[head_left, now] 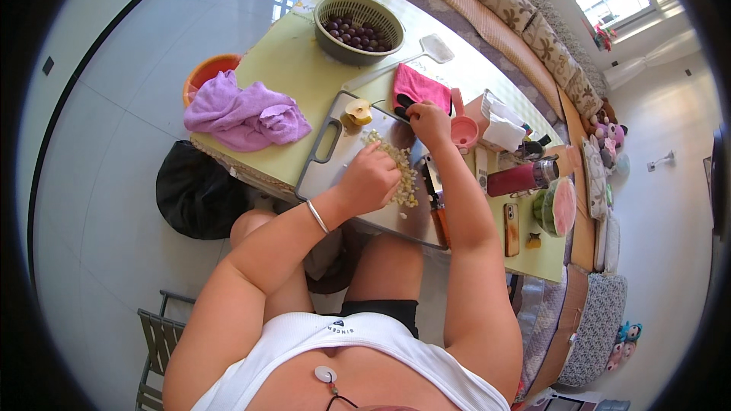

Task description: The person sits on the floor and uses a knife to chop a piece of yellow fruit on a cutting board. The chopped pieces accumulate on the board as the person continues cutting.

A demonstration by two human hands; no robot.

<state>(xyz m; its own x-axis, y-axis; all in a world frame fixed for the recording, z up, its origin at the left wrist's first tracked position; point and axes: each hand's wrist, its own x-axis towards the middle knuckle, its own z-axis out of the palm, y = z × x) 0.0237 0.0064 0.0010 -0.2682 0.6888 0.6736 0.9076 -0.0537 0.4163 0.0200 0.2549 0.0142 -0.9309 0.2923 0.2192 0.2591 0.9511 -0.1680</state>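
Note:
A metal-faced cutting board (318, 170) with a grey handle lies at the table's near edge. Across its middle spread small pale diced fruit pieces (403, 175). My left hand (371, 179), with a bangle on the wrist, is closed over the pieces, fingers curled down; anything in them is hidden. My right hand (430, 123) is closed round the black handle of a knife (403, 106) at the board's right side; the blade is partly hidden by that hand and the fruit. Beyond my left hand, a cut piece of pear (358, 112) with its stem sits on the board.
Behind are a colander (324, 34) of dark round fruit, a white spatula (436, 49) and a pink cloth (419, 87). A purple towel (247, 114) lies left. To the right are a tissue box (499, 125), red bottle (518, 179), phone (512, 228) and cut watermelon (562, 209).

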